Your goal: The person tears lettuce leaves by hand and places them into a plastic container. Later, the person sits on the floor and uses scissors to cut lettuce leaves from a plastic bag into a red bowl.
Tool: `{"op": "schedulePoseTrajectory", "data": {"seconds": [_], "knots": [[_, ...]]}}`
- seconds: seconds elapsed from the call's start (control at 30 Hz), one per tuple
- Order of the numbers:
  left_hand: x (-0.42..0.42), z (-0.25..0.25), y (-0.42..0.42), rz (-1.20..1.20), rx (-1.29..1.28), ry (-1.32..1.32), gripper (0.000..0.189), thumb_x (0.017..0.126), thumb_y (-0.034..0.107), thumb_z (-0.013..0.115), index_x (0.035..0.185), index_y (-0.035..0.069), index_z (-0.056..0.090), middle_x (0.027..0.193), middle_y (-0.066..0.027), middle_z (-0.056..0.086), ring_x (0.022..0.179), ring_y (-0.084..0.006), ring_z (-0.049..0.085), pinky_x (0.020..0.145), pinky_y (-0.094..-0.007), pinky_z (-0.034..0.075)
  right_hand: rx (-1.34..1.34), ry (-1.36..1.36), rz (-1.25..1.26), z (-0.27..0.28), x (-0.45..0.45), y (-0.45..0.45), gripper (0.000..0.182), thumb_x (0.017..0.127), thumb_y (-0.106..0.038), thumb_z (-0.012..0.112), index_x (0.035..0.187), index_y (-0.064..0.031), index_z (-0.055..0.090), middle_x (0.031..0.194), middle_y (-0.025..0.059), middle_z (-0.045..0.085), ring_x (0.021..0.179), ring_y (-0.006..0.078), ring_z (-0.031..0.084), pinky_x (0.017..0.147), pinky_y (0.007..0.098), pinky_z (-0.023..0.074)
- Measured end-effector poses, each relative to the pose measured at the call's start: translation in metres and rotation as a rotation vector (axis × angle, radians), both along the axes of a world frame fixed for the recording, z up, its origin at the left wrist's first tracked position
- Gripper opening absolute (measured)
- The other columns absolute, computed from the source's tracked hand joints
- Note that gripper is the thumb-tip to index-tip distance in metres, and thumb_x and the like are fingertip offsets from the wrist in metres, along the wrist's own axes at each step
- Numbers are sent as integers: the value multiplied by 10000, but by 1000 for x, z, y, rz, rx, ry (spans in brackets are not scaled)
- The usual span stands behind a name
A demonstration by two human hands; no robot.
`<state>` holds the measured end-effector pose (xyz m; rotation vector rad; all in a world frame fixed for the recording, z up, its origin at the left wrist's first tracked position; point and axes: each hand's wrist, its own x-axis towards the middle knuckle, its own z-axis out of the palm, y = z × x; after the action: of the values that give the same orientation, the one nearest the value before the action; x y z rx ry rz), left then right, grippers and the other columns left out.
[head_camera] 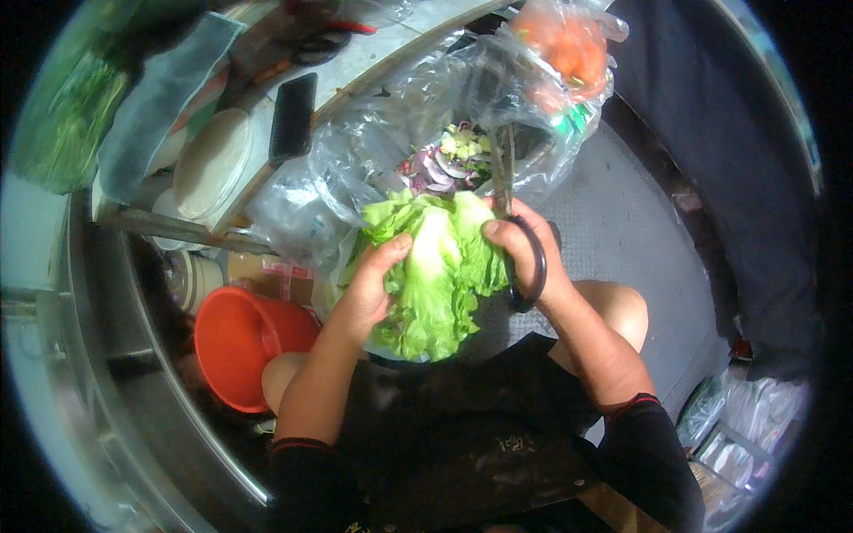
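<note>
Between my two hands, above my lap, is a leafy bunch of green lettuce with its pale stem end up. My left hand grips its left side, thumb on the leaves. With thumb and fingers my right hand pinches the lettuce's upper right part, and scissors with dark handles hang on that same hand, blades pointing away from me. Just beyond the lettuce, a clear plastic bag lies spread around purple and pale green vegetable scraps.
A red plastic bucket stands by my left knee. Beyond it are a cardboard box and a metal-edged shelf holding a black phone and a round pale lid. A bag of orange-red vegetables is at the far right. Dark cloth hangs at right.
</note>
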<state>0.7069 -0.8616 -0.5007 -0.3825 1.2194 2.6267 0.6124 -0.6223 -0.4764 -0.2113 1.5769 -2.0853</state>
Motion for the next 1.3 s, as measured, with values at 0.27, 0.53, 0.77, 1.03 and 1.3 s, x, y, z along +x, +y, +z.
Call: {"op": "schedulePoseTrajectory", "data": {"seconds": [0.27,0.53,0.77,1.03,1.3], "knots": [[5,11,22,66,363,-85,684,1120,532,580,1590,36,565,1503,-134,683,1333,-281,676,1160,-442,539,71,74,156,-17,4,-7,364,1107,-219,673,1411,-19,692,1211,9,739,1102,108,648,1008,310,523],[-2,2,27,18,230,50,701,1103,492,598,1608,10,532,1514,-152,668,1357,-289,665,1175,-455,524,129,176,93,-27,2,-7,484,1108,-309,749,1465,-15,609,1256,64,715,1154,129,645,1044,328,523],[2,-5,21,-5,210,97,639,1079,383,661,1580,3,544,1461,-146,691,1303,-262,691,1137,-433,551,384,271,-19,-10,0,-2,489,1025,-300,860,1356,-50,601,909,-41,576,844,78,546,772,283,482],[-14,-2,38,276,-403,252,475,1077,217,761,1482,7,630,1361,-57,723,1242,-167,677,1091,-350,542,243,390,61,5,15,0,730,961,-344,908,1500,-42,520,1187,67,656,1076,174,633,966,348,536],[-14,12,16,227,-66,106,544,1076,158,751,1570,26,566,1463,-79,680,1308,-181,659,1118,-369,545,11,11,154,17,8,-4,790,974,-301,846,1614,1,496,1468,142,662,1328,238,634,1164,397,497]]}}
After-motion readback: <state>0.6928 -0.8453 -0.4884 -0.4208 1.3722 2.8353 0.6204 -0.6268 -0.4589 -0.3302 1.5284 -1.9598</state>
